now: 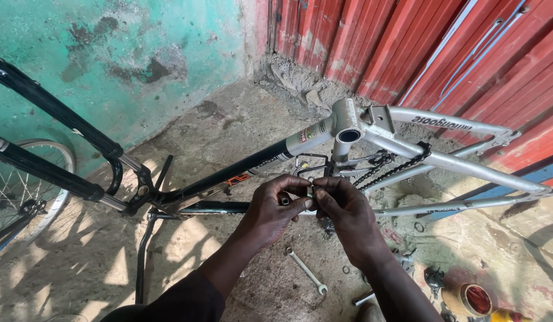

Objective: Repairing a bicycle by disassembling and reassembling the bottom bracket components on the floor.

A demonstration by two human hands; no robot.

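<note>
Both hands, left hand [273, 209] and right hand [342, 211], pinch a small metal part [310, 192] at the bicycle frame [407, 149]; a wrench [306, 271] lies on the floor below.

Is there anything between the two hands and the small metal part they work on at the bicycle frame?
Nothing visible. The left hand and right hand both already pinch the small metal part, just in front of the bicycle frame. The spanner lies apart, on the ground below.
</note>
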